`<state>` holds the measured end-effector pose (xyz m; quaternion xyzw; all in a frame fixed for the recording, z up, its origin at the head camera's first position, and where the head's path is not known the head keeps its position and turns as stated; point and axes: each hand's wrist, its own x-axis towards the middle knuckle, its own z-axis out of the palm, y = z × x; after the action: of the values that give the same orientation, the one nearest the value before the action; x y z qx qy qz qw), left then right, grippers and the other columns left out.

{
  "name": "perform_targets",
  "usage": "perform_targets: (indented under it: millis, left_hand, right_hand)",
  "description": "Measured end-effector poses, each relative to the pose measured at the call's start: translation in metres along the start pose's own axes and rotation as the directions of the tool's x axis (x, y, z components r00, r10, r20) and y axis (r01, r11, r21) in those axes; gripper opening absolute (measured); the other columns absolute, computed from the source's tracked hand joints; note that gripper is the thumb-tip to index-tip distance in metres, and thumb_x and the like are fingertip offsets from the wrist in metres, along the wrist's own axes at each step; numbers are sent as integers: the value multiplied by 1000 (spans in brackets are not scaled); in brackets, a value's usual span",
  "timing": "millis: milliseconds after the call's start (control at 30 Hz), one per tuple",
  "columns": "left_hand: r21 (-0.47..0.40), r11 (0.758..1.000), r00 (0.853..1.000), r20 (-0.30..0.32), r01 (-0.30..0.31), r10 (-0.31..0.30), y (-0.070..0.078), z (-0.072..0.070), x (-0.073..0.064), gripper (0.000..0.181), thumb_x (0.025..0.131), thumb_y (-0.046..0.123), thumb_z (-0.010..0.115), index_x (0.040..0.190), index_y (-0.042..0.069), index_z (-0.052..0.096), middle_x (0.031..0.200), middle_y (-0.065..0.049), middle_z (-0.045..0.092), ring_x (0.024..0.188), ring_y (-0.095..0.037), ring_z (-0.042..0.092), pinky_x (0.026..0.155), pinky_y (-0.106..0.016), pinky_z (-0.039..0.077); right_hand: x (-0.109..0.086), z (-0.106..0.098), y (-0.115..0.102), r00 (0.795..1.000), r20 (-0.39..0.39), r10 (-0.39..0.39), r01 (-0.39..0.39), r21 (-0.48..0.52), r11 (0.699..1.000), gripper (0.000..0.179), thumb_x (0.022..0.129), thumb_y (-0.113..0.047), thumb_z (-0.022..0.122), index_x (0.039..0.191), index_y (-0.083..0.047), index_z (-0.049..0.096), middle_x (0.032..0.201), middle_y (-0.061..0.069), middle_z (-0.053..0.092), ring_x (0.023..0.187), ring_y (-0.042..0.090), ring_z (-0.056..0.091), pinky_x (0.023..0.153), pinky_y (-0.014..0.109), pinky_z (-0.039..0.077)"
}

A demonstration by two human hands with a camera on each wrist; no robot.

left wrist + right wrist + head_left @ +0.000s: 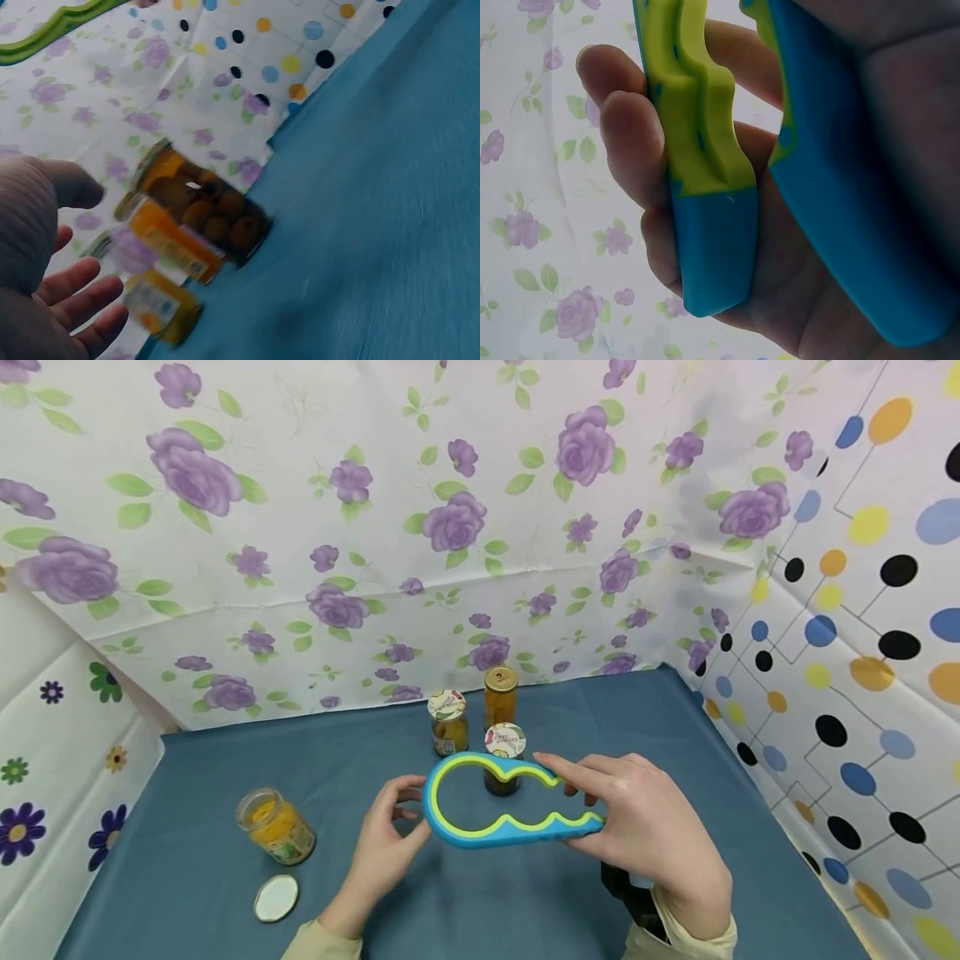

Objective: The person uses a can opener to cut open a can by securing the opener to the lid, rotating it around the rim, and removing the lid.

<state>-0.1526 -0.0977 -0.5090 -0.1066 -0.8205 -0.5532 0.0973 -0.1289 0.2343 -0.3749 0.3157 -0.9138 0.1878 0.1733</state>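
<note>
My right hand (645, 810) holds a blue jar opener (510, 837) with a wavy yellow-green inner edge. In the right wrist view, my fingers (634, 139) wrap one of its two handle arms (716, 247), and the other arm lies by the palm. My left hand (386, 835) is beside the rounded end, its fingers loosely bent; the left wrist view shows nothing in them. Through the opener's loop side, a dark jar with a patterned white lid (506, 740) shows on the table behind it.
Behind stand a jar with a patterned lid (450, 735) and an orange jar with a gold lid (500, 706). At left, a lidless jar of yellow contents (285, 839) stands near a loose white lid (276, 897) on the blue cloth (360, 743). Patterned sheets (300, 527) wall the table.
</note>
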Motion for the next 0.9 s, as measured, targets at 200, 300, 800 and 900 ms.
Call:
perform_targets:
  millis: [200, 300, 800, 900]
  left_hand:
    - [-58, 986, 986, 69, 155, -151, -1, 30, 19, 78, 90, 21, 90, 155, 15, 48, 145, -12, 59, 121, -36, 61, 95, -55, 52]
    - [-150, 964, 974, 91, 221, -209, -4, 42, 26, 87, 88, 26, 93, 159, 18, 43, 155, -12, 53, 135, -39, 55, 103, -57, 50]
    - [-357, 894, 960, 159, 272, -229, -20, 88, 47, 90, 89, 23, 91, 163, 16, 39, 169, -11, 36, 158, -39, 29, 125, -57, 28]
    - [-367, 889, 958, 182, 274, -220, -20, 95, 53, 87, 88, 24, 92, 160, 18, 44, 168, -8, 38, 158, -34, 30, 127, -53, 27]
  right_hand:
    - [-1, -1, 4, 1000, -15, 14, -13, 47, 999, 91, 67, -18, 100, 150, -33, 65, 92, -20, 66, 74, -2, 56, 63, 25, 49]
    - [-3, -2, 6, 1000, -20, 21, -20, 65, 998, 91, 68, -18, 101, 150, -32, 64, 92, -19, 66, 73, -3, 57, 62, 24, 49]
    - [-9, -5, 14, 997, -62, 56, -50, 95, 994, 90, 69, -19, 101, 150, -32, 65, 97, -22, 65, 76, -3, 57, 63, 25, 51]
    - [-9, -6, 14, 996, -62, 65, -60, 85, 995, 89, 70, -20, 101, 150, -31, 64, 97, -22, 65, 77, -3, 57, 62, 25, 50]
